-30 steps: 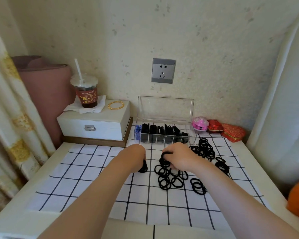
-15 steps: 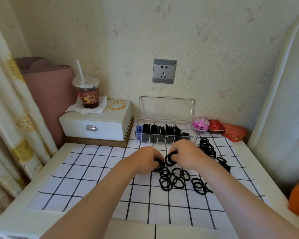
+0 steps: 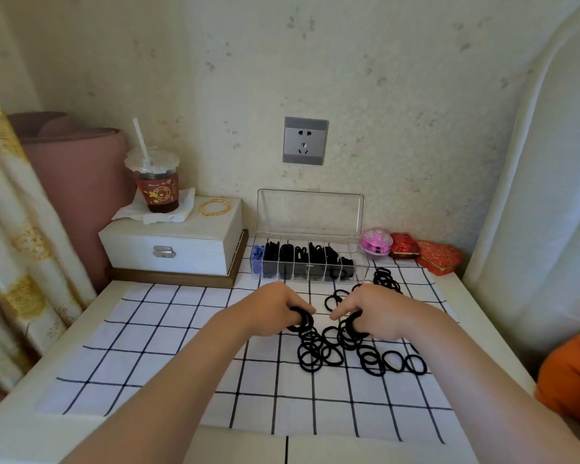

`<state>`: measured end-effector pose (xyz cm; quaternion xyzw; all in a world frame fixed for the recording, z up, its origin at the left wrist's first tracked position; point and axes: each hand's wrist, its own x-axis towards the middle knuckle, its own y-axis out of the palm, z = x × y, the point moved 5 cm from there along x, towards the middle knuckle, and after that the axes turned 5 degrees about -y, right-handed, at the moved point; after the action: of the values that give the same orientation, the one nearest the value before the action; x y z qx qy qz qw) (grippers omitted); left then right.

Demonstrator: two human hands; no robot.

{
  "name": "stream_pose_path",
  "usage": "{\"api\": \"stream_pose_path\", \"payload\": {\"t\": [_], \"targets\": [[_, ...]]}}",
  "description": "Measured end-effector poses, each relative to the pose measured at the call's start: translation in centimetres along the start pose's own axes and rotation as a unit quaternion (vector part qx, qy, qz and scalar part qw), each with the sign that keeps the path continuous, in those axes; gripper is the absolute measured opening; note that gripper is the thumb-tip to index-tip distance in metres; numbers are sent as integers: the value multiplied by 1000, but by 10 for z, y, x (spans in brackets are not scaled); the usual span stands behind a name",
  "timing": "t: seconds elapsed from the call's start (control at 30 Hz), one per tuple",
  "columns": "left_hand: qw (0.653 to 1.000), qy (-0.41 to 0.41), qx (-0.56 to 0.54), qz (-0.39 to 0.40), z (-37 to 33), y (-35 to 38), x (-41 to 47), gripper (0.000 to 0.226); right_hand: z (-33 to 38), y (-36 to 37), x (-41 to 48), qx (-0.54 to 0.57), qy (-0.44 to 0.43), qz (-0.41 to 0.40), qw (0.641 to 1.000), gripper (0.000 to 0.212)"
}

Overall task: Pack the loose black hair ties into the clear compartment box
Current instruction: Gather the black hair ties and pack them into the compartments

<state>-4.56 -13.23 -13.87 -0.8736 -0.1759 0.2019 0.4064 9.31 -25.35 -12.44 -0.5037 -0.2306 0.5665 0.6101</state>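
Loose black hair ties [image 3: 335, 353] lie scattered on the checked cloth [image 3: 168, 346], with another small heap [image 3: 385, 279] near the box. The clear compartment box [image 3: 310, 262] stands open at the back, lid up, several compartments holding black ties. My left hand [image 3: 275, 309] is closed on a bunch of black ties at its fingertips. My right hand [image 3: 372, 313] grips another bunch of ties just above the scattered pile. Both hands hover close together in front of the box.
A white jewellery box [image 3: 178, 246] with a drink cup [image 3: 156, 185] and gold bangle [image 3: 214, 206] sits back left. Pink [image 3: 376, 242] and red trinket boxes [image 3: 437, 256] stand right of the clear box. A curtain hangs left; an orange object [image 3: 570, 373] lies right.
Both hands have drawn slightly apart, each keeping a bunch of ties. The view has shifted a little.
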Motion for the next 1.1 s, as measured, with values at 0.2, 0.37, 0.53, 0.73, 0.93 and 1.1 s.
{"api": "stream_pose_path", "payload": {"t": [0.2, 0.37, 0.53, 0.73, 0.93, 1.1], "targets": [[993, -4, 122, 5, -11, 23, 3, 42, 3, 12, 4, -42, -5, -1, 999, 46], [987, 11, 154, -34, -13, 23, 6, 30, 12, 15, 10, -63, 0, -15, 998, 26], [997, -24, 71, -31, 1, 7, 3, 29, 10, 19, 13, -39, -2, -4, 999, 17], [994, -57, -74, -55, 10, -9, 3, 28, 4, 0, 10, 128, 3, -86, 988, 22], [980, -87, -172, -40, 10, -3, 3, 29, 21, -5, 1, 421, -41, -81, 903, 18], [975, -78, -202, -46, 0, 0, 3, 15, 36, 4, 5, 488, -54, -74, 868, 18]]}}
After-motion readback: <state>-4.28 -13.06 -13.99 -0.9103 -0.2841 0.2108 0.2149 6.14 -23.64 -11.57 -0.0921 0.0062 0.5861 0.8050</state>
